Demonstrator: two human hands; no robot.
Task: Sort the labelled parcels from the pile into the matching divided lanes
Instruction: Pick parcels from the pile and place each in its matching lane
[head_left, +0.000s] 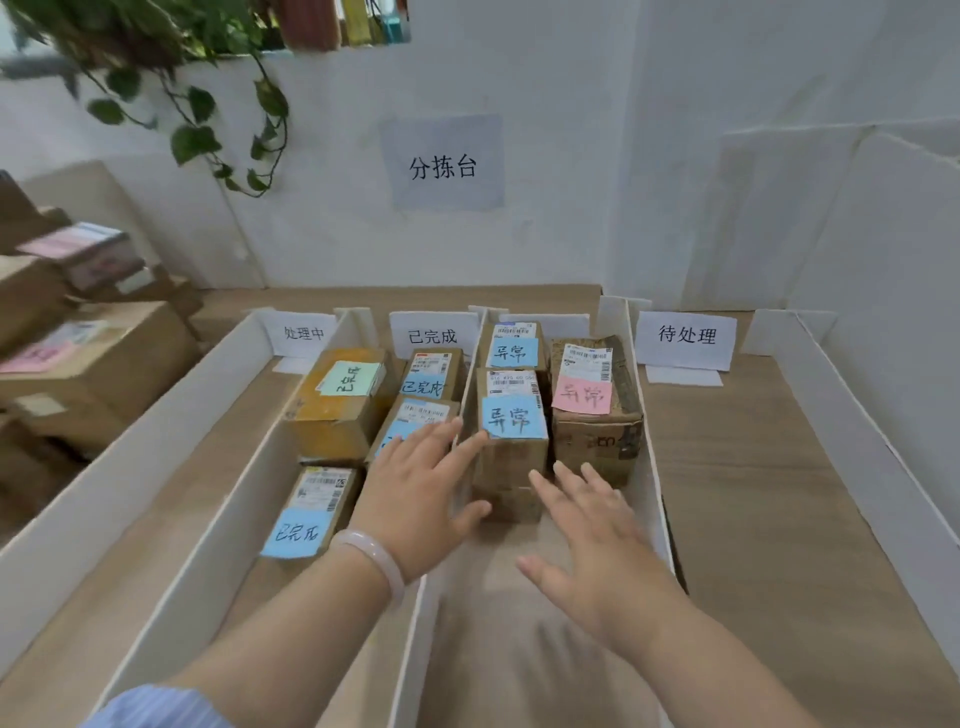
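Note:
White dividers (470, 384) split the table into lanes with paper signs at the back. The third lane holds three cardboard parcels: a near one with a blue label (511, 447), one behind it (514, 345), and one with a pink label (592, 410). Several parcels sit in the second lane, among them a yellow one (337, 405) and a near one with a blue label (311, 514). My left hand (421, 493) hovers open beside the near blue-labelled parcel, fingers spread. Just in front of that parcel, my right hand (592, 551) is open too. Neither hand holds anything.
A pile of cardboard parcels (78, 364) lies off the table at the left. The first lane (171, 499) and the fourth lane (769, 493) hold no parcels. A plant (197, 104) hangs above left. White walls stand behind and to the right.

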